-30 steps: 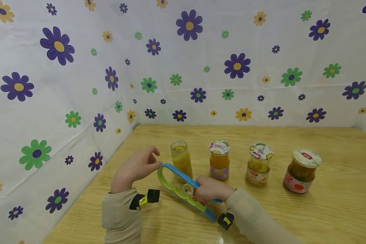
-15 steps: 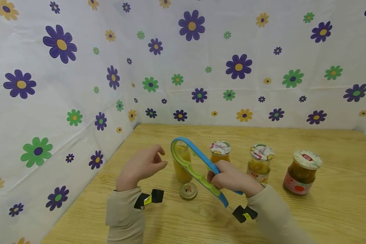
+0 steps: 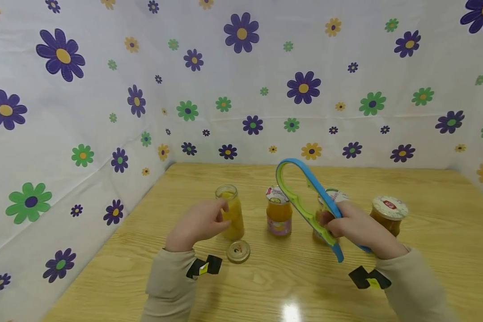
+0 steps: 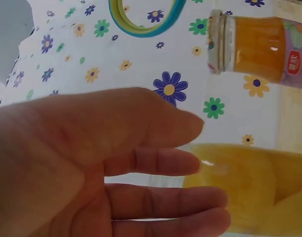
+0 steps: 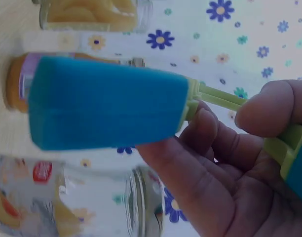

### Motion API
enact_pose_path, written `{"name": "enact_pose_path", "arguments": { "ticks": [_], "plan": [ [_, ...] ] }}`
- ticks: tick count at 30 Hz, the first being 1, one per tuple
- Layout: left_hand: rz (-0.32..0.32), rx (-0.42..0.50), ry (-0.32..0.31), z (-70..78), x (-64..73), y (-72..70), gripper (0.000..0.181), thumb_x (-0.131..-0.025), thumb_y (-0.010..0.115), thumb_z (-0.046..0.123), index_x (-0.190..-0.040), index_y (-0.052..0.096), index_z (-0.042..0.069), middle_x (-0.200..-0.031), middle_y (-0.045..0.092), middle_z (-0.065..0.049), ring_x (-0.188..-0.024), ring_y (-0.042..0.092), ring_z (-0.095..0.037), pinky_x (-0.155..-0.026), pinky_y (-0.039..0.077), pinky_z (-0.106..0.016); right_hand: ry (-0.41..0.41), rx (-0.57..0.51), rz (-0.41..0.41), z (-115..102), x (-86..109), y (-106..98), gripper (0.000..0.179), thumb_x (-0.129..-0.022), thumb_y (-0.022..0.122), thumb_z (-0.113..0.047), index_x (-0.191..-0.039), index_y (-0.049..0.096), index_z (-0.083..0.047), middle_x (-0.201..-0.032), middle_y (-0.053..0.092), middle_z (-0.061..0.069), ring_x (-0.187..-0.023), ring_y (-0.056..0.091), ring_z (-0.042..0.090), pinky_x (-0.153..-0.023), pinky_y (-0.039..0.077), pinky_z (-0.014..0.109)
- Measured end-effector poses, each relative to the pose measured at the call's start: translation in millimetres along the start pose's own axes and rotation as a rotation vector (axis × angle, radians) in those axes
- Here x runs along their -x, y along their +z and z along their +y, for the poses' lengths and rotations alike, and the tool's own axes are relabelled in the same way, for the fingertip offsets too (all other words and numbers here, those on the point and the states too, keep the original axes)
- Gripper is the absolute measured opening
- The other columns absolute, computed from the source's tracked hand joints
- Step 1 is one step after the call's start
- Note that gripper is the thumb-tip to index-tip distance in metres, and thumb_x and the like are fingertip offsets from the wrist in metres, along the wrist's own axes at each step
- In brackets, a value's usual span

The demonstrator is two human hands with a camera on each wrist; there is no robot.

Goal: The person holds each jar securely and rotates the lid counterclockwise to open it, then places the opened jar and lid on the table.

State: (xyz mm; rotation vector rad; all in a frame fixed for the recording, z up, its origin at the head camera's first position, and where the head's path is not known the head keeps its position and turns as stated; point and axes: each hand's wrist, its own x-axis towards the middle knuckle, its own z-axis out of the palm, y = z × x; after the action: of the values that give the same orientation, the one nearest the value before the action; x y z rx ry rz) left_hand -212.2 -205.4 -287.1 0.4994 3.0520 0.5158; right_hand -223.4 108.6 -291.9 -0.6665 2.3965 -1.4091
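My right hand (image 3: 356,226) holds a looped blue and green jar opener (image 3: 317,184) up over the table, its fingers and thumb around the two arms. In the head view the opener overlaps a jar with a patterned lid (image 3: 339,195). The right wrist view shows the opener's blue arm end (image 5: 109,103) close up. My left hand (image 3: 197,226) hangs loosely curled with nothing in it, beside a lidless glass jar (image 3: 234,217) of yellow fruit. In the left wrist view the fingertips overlap that jar (image 4: 254,187). A gold metal lid (image 3: 238,251) lies flat in front of it.
A lidded orange jar (image 3: 279,219) stands in the middle of the row. Farthest right is a jar with a pale lid (image 3: 390,208), partly behind my right hand. Flower-print cloth (image 3: 241,89) rises behind and left of the wooden table (image 3: 265,290).
My right hand has lifted the jar opener away from the gold lid and carried it right, over toward the jars. My left hand has come slightly closer to the lidless jar.
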Motion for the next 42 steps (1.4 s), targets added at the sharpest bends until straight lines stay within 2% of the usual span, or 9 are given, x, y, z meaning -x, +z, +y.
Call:
{"name": "enact_pose_path", "arguments": {
  "ticks": [4, 12, 16, 20, 23, 25, 28, 36, 42],
  "plan": [
    [-0.02, -0.013, 0.006, 6.4, -3.0, 5.4, 0.022, -0.082, 0.061, 0.015, -0.099, 0.054, 0.003, -0.063, 0.05, 0.002, -0.054, 0.045, -0.012, -0.049, 0.037, -0.025, 0.034, 0.011, 0.05, 2.7, 7.4, -9.8, 0.022, -0.072, 0.044, 0.004, -0.091, 0.053, 0.01, -0.071, 0.047, 0.007, -0.064, 0.042, 0.019, -0.061, 0.036, 0.031],
    [-0.102, -0.079, 0.035, 13.3, -13.3, 20.7, 0.018, -0.075, 0.063, 0.014, -0.09, 0.055, 0.008, -0.061, 0.049, 0.004, -0.055, 0.044, -0.011, -0.05, 0.037, -0.027, 0.012, 0.003, 0.056, 2.5, 6.6, -10.7, 0.023, -0.07, 0.044, 0.005, -0.09, 0.055, 0.011, -0.064, 0.045, 0.005, -0.061, 0.042, 0.018, -0.059, 0.036, 0.03],
    [-0.171, -0.091, 0.055, 15.5, -19.1, 29.5, 0.02, -0.077, 0.062, 0.012, -0.095, 0.056, 0.007, -0.07, 0.054, 0.001, -0.059, 0.047, -0.013, -0.055, 0.04, -0.029, 0.025, 0.018, 0.069, 0.9, 6.0, -10.9, 0.026, -0.07, 0.044, 0.005, -0.092, 0.055, 0.011, -0.067, 0.047, 0.005, -0.064, 0.045, 0.018, -0.062, 0.038, 0.03],
    [-0.223, -0.093, 0.115, 16.0, -25.7, 41.3, 0.022, -0.08, 0.061, 0.009, -0.1, 0.054, 0.007, -0.083, 0.058, -0.003, -0.066, 0.05, -0.012, -0.059, 0.043, -0.028, 0.027, 0.024, 0.089, 0.3, 7.5, -12.1, 0.027, -0.07, 0.044, 0.005, -0.094, 0.055, 0.012, -0.072, 0.051, 0.008, -0.067, 0.045, 0.019, -0.062, 0.037, 0.031],
    [-0.27, -0.114, 0.075, 18.6, -27.7, 47.3, 0.024, -0.079, 0.061, 0.007, -0.102, 0.055, 0.009, -0.093, 0.06, -0.004, -0.073, 0.051, -0.013, -0.065, 0.044, -0.029, 0.02, 0.021, 0.099, 0.4, 9.1, -12.6, 0.027, -0.071, 0.044, 0.005, -0.094, 0.055, 0.012, -0.075, 0.052, 0.009, -0.068, 0.046, 0.019, -0.062, 0.037, 0.031],
    [-0.304, -0.125, 0.005, 23.6, -25.7, 47.4, 0.027, -0.077, 0.059, 0.005, -0.104, 0.057, 0.01, -0.099, 0.06, -0.004, -0.078, 0.052, -0.014, -0.07, 0.044, -0.031, 0.016, 0.018, 0.101, 0.5, 10.0, -13.1, 0.026, -0.071, 0.044, 0.005, -0.094, 0.055, 0.012, -0.077, 0.054, 0.009, -0.068, 0.046, 0.019, -0.062, 0.038, 0.03],
    [-0.323, -0.148, -0.04, 25.0, -24.8, 50.5, 0.034, -0.075, 0.057, 0.004, -0.107, 0.06, 0.012, -0.104, 0.06, -0.004, -0.081, 0.051, -0.013, -0.074, 0.043, -0.033, 0.011, 0.018, 0.102, 0.6, 10.8, -13.9, 0.026, -0.072, 0.044, 0.005, -0.094, 0.055, 0.012, -0.08, 0.055, 0.01, -0.069, 0.047, 0.02, -0.062, 0.039, 0.03],
    [-0.317, -0.221, -0.052, 22.9, -24.9, 59.7, 0.043, -0.065, 0.069, 0.003, -0.107, 0.064, 0.013, -0.105, 0.062, -0.001, -0.091, 0.055, -0.016, -0.077, 0.045, -0.033, 0.012, 0.022, 0.088, -0.1, 10.0, -14.5, 0.026, -0.071, 0.044, 0.005, -0.093, 0.056, 0.012, -0.079, 0.055, 0.011, -0.069, 0.048, 0.02, -0.062, 0.039, 0.03],
    [-0.32, -0.32, -0.009, 27.1, -22.3, 62.8, 0.032, -0.06, 0.076, 0.007, -0.09, 0.065, 0.013, -0.085, 0.06, 0.001, -0.074, 0.052, -0.013, -0.064, 0.045, -0.03, 0.019, 0.024, 0.083, 1.9, 9.6, -14.6, 0.029, -0.07, 0.044, 0.005, -0.095, 0.056, 0.013, -0.083, 0.056, 0.012, -0.071, 0.049, 0.022, -0.063, 0.041, 0.031]
  ]
}}
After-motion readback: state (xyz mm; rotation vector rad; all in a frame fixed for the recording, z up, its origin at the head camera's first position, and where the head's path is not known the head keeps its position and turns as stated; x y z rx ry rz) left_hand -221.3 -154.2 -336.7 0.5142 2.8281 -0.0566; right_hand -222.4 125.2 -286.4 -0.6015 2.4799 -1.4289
